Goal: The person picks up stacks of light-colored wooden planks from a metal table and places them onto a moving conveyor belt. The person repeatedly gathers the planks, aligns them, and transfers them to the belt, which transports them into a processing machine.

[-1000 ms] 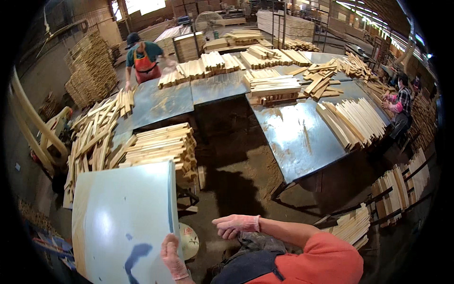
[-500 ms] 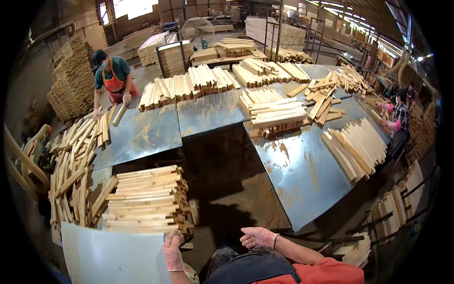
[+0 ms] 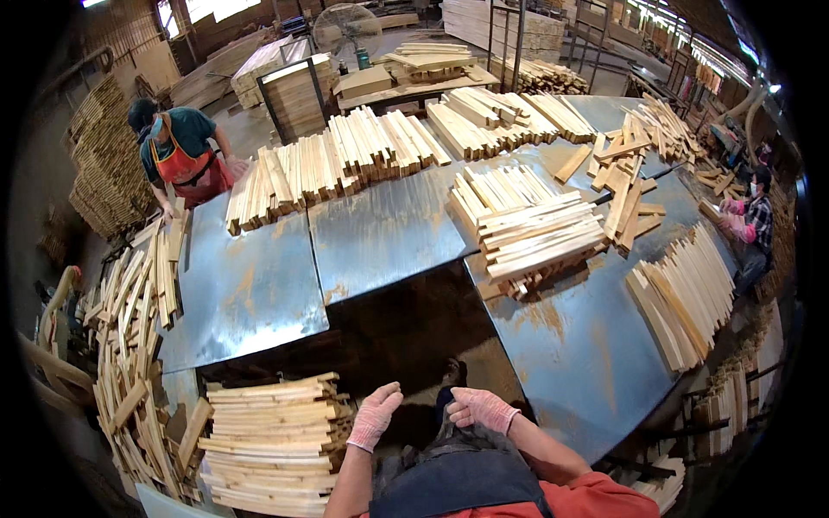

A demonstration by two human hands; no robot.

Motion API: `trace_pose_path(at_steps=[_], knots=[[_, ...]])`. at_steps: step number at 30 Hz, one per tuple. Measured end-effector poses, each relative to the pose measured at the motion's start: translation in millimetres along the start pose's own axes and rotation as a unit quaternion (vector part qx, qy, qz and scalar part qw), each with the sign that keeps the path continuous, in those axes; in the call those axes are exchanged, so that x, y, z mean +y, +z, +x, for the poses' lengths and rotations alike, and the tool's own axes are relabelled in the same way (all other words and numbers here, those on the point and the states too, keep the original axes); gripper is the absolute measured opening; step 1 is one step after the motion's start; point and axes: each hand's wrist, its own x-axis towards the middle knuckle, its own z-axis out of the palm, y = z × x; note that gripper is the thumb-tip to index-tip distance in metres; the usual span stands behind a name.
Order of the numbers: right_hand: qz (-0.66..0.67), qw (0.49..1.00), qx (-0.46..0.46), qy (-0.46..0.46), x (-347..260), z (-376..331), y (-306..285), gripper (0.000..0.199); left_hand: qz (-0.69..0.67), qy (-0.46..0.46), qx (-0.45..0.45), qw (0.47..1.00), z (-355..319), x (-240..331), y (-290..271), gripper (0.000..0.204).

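My left hand (image 3: 377,416), in a pale pink knit glove with bare fingertips, is held in front of my body with its fingers curled together. My right hand (image 3: 482,409), gloved the same way, hangs beside it with the fingers folded in. I see nothing in either hand, and they do not touch each other. Nearest to my left hand is a layered stack of wooden strips (image 3: 268,445) at the lower left. To the right of my right hand lies a metal-topped table (image 3: 579,388), its surface dusted with sawdust.
More metal tabletops (image 3: 389,229) carry rows of wooden strips (image 3: 345,160) and a crossed stack (image 3: 540,229). Loose strips (image 3: 129,337) heap along the left. A co-worker in a red apron (image 3: 186,164) stands far left; another in a plaid shirt (image 3: 758,216) stands right.
My view has shifted forward, bringing the tables closer. My left hand has moved up and right, away from the near-left metal sheet. The far-left co-worker now reaches toward the row of strips.
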Motion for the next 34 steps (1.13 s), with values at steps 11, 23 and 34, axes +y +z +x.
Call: trace_pose_path(at_steps=[11,23,34], knots=[[0.003,0.993,-0.094,-0.074,-277,146,-9,0.016,-0.053,-0.105,0.016,0.993,223,91,23,0.048],[-0.247,0.957,0.044,-0.144,-549,405,36,0.068,0.041,0.033,0.139,0.989,560,198,-134,0.089],[-0.491,0.785,0.222,-0.304,-801,627,78,0.093,0.503,0.205,0.131,0.830,935,239,-261,0.076]])
